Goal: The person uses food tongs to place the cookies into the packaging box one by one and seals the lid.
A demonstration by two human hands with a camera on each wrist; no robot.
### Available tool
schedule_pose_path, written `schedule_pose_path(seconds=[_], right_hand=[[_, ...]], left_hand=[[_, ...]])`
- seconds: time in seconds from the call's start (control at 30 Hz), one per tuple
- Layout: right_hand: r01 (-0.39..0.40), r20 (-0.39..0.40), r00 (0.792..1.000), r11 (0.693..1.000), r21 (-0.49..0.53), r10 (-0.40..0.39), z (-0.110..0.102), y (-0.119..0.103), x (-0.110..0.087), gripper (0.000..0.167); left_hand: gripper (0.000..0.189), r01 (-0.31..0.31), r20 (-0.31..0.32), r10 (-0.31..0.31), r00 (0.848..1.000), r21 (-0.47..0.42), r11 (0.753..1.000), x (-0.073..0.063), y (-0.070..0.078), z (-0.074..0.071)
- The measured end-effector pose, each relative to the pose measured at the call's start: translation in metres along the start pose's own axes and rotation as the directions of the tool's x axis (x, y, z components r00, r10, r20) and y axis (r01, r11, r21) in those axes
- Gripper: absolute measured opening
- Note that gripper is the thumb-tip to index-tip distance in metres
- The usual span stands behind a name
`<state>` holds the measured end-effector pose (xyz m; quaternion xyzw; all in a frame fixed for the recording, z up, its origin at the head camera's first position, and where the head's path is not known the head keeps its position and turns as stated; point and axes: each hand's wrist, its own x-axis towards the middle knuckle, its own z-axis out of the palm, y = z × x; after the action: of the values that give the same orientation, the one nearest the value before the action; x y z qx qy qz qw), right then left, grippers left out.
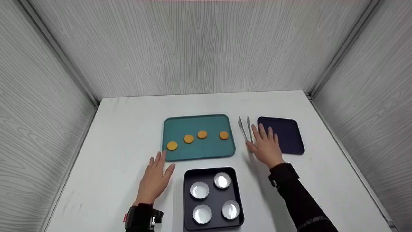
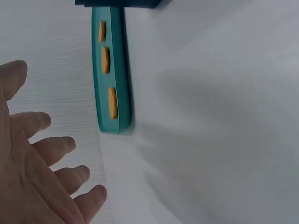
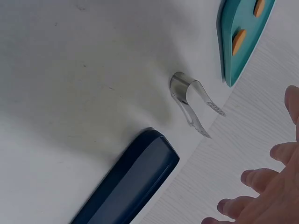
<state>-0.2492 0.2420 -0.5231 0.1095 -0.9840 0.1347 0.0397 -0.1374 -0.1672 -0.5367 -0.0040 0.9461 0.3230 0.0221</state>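
My right hand (image 1: pixel 266 146) hovers with spread fingers between the metal tongs (image 1: pixel 243 129) and a dark blue tray (image 1: pixel 291 137), overlapping both in the head view. In the right wrist view the tongs (image 3: pixel 183 88) lie on the table with their arms apart, away from the fingers. My left hand (image 1: pixel 154 180) is held out flat, fingertips by the near left corner of a teal tray (image 1: pixel 206 153). Several round orange-yellow discs, such as the leftmost disc (image 1: pixel 172 145), lie on that tray. Neither hand holds anything.
A deep dark tray (image 1: pixel 214 193) stands at the front middle. Several silvery fluted baking cups, including one nearest cup (image 1: pixel 202 214), sit inside it. The white table (image 1: pixel 106 167) is enclosed by a back panel (image 1: pixel 199 48) and side panels with pale wood grain.
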Motion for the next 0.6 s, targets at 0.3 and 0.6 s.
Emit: schedule_pose_path(seconds=[0.3, 0.6], right_hand=[[0.094, -0.126, 0.989, 0.993, 0.076, -0.084, 0.002, -0.002, 0.003, 0.070], [0.078, -0.107, 0.992, 0.995, 0.068, -0.071, 0.004, -0.003, 0.010, 0.069]], left_hand=[[0.082, 0.051, 0.090, -0.025, 0.996, -0.300, 0.953, -0.026, 0.015, 0.023], [0.076, 0.080, 0.109, -0.035, 0.993, -0.439, 0.895, -0.044, 0.023, 0.044]])
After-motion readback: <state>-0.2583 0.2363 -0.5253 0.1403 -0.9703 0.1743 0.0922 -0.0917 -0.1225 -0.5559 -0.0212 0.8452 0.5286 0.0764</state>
